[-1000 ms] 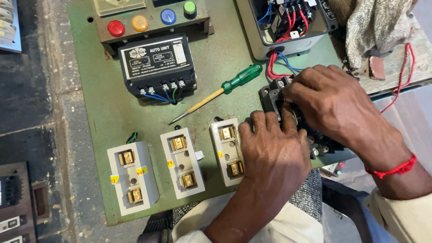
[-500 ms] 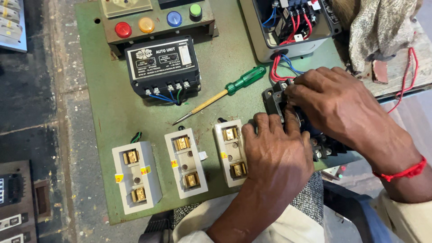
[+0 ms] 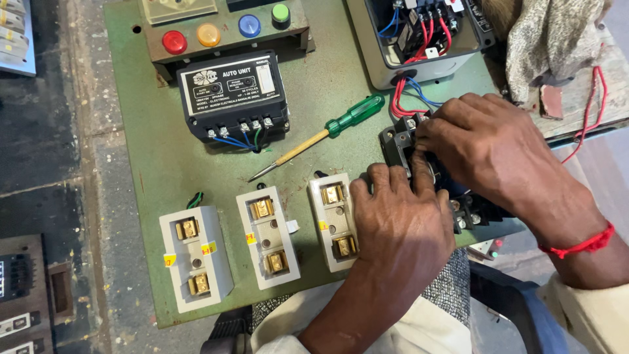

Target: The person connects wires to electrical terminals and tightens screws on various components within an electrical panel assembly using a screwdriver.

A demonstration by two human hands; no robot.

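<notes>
A black contactor block with terminal screws sits at the right edge of a green metal panel. My right hand covers its top, fingers curled onto it. My left hand reaches up from below, its fingertips pressed against the block's near side and its palm lying over the rightmost of three white fuse carriers. Both hands grip the block, and most of it is hidden beneath them. Red and blue wires run from the block to a grey box.
A green-handled screwdriver lies on the panel left of the block. A black control unit and a row of coloured push buttons sit behind. The open grey box and a cloth are at upper right.
The view has shifted slightly, so the panel sits a little further right in frame. Both hands stay on the black block, with only small finger movements.
</notes>
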